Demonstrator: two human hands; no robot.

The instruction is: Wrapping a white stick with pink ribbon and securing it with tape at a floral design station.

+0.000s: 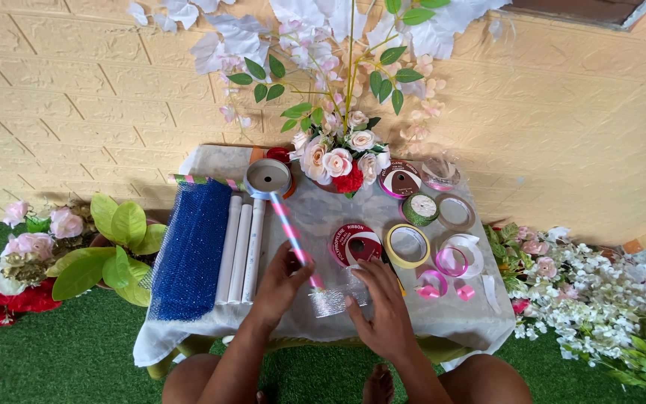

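Worktop (315, 213): cloth-covered, ribbon spools.
Left hand (282, 284): grips striped stick (290, 232); light, stiff.
Right hand (383, 307): open, pressing glitter strip (332, 301); soft.

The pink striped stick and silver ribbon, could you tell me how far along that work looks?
Early. The left hand holds the pink striped stick; the right hand presses silver ribbon at its lower end. No ribbon shows higher up the stick. White tubes lie untouched.

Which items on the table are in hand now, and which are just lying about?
In hand:
- left hand holds the striped stick
- right hand on the silver glitter piece

Lying about:
- blue mesh
- three white tubes
- red ribbon spool
- yellow tape roll
- pink ribbon bits
- rose bouquet
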